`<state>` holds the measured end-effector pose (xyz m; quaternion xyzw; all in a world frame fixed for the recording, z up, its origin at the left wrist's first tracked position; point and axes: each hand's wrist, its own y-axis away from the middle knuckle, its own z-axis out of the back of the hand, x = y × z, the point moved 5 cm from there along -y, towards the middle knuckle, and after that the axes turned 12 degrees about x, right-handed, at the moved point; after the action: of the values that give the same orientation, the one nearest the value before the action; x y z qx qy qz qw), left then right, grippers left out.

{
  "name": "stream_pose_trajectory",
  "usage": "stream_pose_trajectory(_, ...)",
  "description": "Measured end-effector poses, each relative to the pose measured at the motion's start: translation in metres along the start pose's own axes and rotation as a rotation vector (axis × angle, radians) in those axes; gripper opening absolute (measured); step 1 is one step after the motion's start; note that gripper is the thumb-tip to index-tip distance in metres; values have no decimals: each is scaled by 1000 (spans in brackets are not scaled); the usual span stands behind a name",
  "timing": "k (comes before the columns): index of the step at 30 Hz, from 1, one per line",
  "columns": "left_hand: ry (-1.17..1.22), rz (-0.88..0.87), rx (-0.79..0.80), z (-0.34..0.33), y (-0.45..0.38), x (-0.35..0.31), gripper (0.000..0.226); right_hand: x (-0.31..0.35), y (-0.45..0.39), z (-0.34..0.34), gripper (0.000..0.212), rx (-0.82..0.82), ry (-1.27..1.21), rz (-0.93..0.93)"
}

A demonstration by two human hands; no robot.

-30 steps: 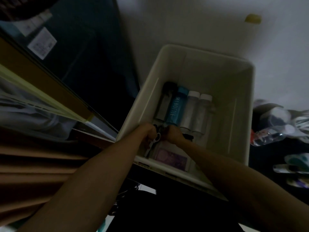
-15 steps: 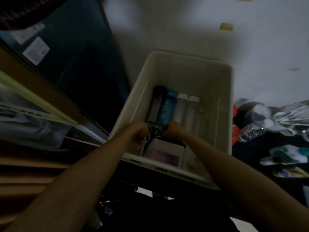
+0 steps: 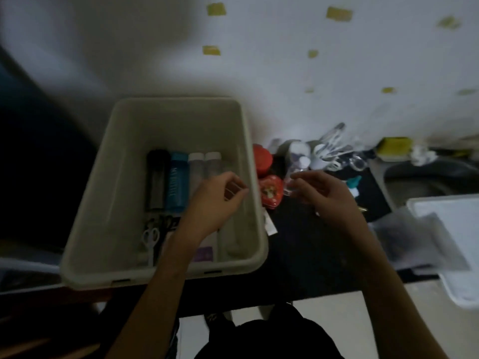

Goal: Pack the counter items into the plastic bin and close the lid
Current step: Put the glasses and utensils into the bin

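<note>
Both hands are up out of the bin since a second ago, when they were bunched low at its near end over the scissors. View has also swung right, so more counter clutter shows.

Left hand [image 3: 216, 195] hovers over the right half of the plastic bin [image 3: 85, 224], fingers loosely curled, nothing visibly held. Right hand [image 3: 322, 195] is outside the bin, just right of its right rim, over the dark counter [image 3: 305, 255]. Fingers loosely curled; fingertips sit at a clear plastic item [image 3: 294, 177], but blur hides whether they touch or grip it, so can't tell.

Left of the left hand, inside the bin: black bottle [image 3: 156, 182], blue bottle [image 3: 176, 185], two clear white-capped bottles [image 3: 204, 167], lying side by side; the clear ones are partly under the hand. Nearer than those, below-left of the left wrist: scissors [image 3: 150, 237]. A purple-labelled box [image 3: 204, 253] shows just right of the left forearm.

Between the hands: red heart-shaped container [image 3: 270, 193], on the counter just beside the bin's right wall. Beyond it, a round red lid [image 3: 261, 161]. Beyond the right hand: a jumble of clear and white items [image 3: 326, 154], too blurred to name. Far right of the right hand: a white lid-like panel [image 3: 451, 229], part covered by a grey bag. Bin is uncovered.
</note>
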<state>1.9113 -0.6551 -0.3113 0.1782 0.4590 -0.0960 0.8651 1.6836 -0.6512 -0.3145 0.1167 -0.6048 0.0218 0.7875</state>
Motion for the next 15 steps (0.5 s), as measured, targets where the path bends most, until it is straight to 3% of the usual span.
stream_pose_trajectory(7, -74, -89, 127, -82, -49, -57, 9, -50, 59, 110, 12, -221, 30, -120)
stream_pose_trajectory(15, -215, -108, 169, -161, -122, -136, 12, -67, 46, 223, 14, -230, 153, -135)
